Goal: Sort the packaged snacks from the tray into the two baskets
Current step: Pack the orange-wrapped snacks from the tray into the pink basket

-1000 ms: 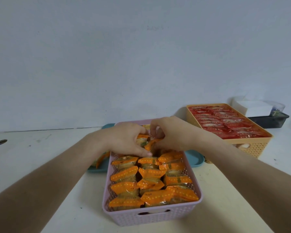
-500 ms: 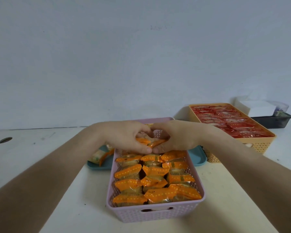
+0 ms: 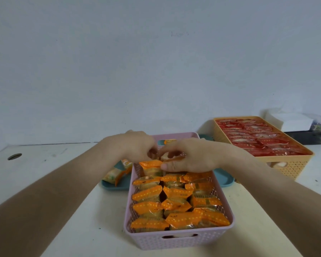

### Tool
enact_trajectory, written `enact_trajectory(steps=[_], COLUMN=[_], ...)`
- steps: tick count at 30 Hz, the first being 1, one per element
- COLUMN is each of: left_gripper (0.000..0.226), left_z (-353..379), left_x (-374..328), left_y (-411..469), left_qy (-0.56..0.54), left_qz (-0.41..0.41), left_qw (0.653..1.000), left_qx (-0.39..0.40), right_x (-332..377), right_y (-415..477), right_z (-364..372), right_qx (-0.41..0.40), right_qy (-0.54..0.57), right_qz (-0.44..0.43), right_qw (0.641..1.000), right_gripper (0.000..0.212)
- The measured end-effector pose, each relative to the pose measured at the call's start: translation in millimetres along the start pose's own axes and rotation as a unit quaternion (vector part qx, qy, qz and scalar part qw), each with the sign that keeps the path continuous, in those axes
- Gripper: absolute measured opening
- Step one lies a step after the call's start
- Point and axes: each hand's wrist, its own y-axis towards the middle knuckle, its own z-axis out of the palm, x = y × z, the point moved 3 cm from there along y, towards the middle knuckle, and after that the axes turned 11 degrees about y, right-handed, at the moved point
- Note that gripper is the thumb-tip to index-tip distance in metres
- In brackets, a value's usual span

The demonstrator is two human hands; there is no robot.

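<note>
Packaged snacks in orange wrappers [image 3: 176,199] are filling the pink basket [image 3: 176,240] in rows, nearly to its rim, at the near middle of the white table [image 3: 67,216]. Both hands are meeting over the basket's far end. The left hand [image 3: 135,145] is curling its fingers inward beside the right hand [image 3: 194,156], and between them an orange-edged snack packet [image 3: 174,158] is showing; the right hand's fingers are closing around it, while whether the left hand's fingertips are actually pinching the same packet cannot be told, since the knuckles are hiding them. Just below, one orange packet [image 3: 150,165] is standing up at the basket's far left corner, touching the right thumb. The teal tray [image 3: 118,184] is lying under and behind the pink basket, sticking out on both sides; on its left part a few loose snacks [image 3: 117,173] are lying against the basket's wall. Further right, the yellow basket [image 3: 285,167] is holding red-wrapped snacks [image 3: 258,138] packed flat. Behind it a dark bin [image 3: 308,136] is carrying a white box [image 3: 295,121].
</note>
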Motion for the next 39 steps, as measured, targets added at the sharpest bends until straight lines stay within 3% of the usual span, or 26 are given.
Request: enact_trajectory(steps=[2,6,10,15,21,24,27,32,34,36,39], left_gripper=[0.013,0.016,0.015,0.016,0.064,0.056,0.036,0.018,0.030,0.047,0.036], left_z=[8,8,5,8,-20,-31,-22,-3,0,4,7], left_x=[0,-3,-13,-15,-5,6,7,9,5,-1,-9], left_y=[12,21,22,22,4,-14,-29,-37,-37,-36,-32], left_qy=[0.064,0.155,0.187,0.131,-0.047,-0.170,-0.229,-0.218,-0.230,-0.186,-0.076], left_qz=[-0.014,-0.019,-0.018,-0.034,-0.103,-0.100,-0.045,-0.001,-0.005,-0.005,-0.004], left_qw=[0.997,0.987,0.981,0.991,0.989,0.966,0.963,0.975,0.972,0.982,0.996], left_qx=[0.038,0.035,0.052,0.020,-0.094,-0.165,-0.135,-0.047,-0.037,-0.020,-0.040], right_x=[1,2,4,4,1,5,5,-2,1,3,2], right_y=[2,2,0,2,9,10,9,13,12,10,6], right_z=[4,9,10,11,17,18,18,19,18,16,9], right_qx=[0.005,0.013,0.010,0.023,0.036,0.061,0.046,-0.011,-0.018,-0.020,-0.044], right_qy=[-0.020,-0.014,0.002,-0.018,-0.054,-0.061,-0.067,-0.102,-0.111,-0.098,-0.066], right_qz=[-0.018,-0.040,-0.055,-0.045,-0.005,0.000,0.006,0.022,0.025,0.026,0.021], right_qw=[1.000,0.999,0.998,0.999,0.998,0.996,0.997,0.994,0.993,0.995,0.997], right_gripper=[0.045,0.037,0.031,0.029,0.033,0.038,0.042,0.050,0.053,0.048,0.032])
